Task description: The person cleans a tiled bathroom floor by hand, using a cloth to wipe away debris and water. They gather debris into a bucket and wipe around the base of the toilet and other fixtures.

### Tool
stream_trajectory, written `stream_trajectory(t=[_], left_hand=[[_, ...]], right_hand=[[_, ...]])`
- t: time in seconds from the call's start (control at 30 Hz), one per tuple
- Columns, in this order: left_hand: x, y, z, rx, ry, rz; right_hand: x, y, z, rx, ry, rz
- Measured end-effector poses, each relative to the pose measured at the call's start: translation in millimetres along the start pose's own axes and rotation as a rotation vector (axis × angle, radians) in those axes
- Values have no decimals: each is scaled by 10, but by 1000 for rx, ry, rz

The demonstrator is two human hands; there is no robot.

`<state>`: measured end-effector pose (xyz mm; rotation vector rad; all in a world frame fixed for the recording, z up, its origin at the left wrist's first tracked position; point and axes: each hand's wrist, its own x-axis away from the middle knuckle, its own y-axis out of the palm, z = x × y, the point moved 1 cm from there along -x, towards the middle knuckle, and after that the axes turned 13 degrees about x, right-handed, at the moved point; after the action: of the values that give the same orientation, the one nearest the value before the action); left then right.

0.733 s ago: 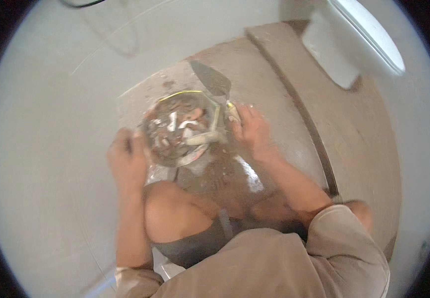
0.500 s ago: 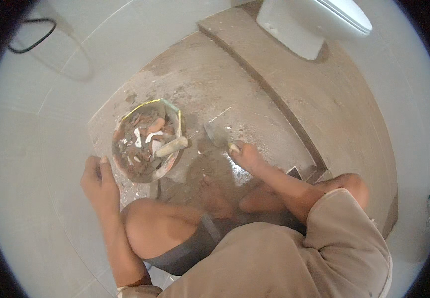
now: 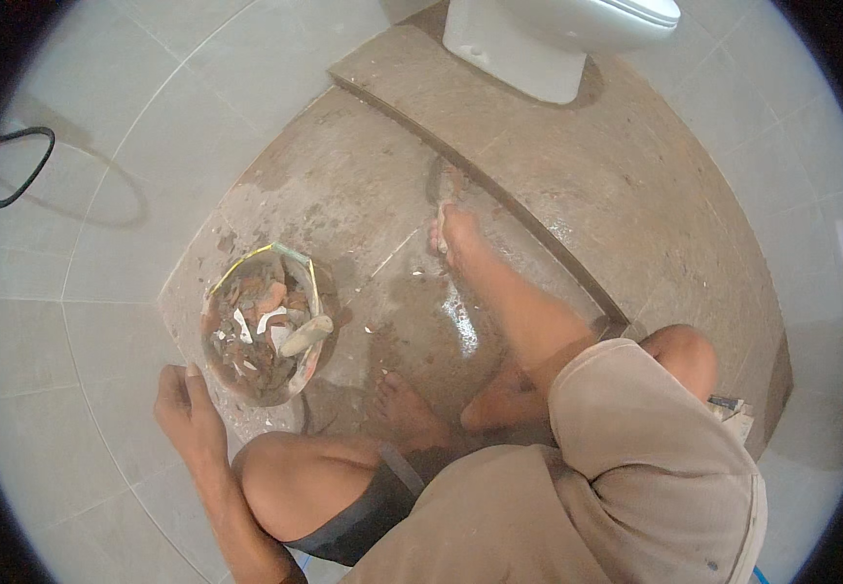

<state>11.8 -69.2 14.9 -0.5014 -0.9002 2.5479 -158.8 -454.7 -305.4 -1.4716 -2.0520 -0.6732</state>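
Right hand (image 3: 455, 232) is swinging the trowel (image 3: 434, 183) away from the bucket (image 3: 315, 280) since the earlier frame, now nearing the step (image 3: 499, 190); fingers are gripping its handle. Left hand (image 3: 188, 407) is hovering just beside the bucket, fingers curling, can't tell if holding anything. Progress: bucket, on the left, is carrying plenty of rubble (image 3: 264, 295); loose bits (image 3: 369, 329) are lying uncollected on the floor (image 3: 295, 195).

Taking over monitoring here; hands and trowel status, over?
Right hand gripping trowel. Left hand loosely curled beside rubble-filled bucket. Raised step close by trowel's right.
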Motion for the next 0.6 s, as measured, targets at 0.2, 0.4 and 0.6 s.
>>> stream_trajectory(t=[0.2, 0.4, 0.6], left_hand=[[-30, 182, 147, 10, 27, -32], [-32, 133, 187, -25, 49, -45], [-22, 182, 215, -10, 28, -36]], right_hand=[[277, -779, 574, 257, -80, 123], [982, -1555, 482, 1161, -437, -24], [506, -1826, 20, 1364, -358, 68]])
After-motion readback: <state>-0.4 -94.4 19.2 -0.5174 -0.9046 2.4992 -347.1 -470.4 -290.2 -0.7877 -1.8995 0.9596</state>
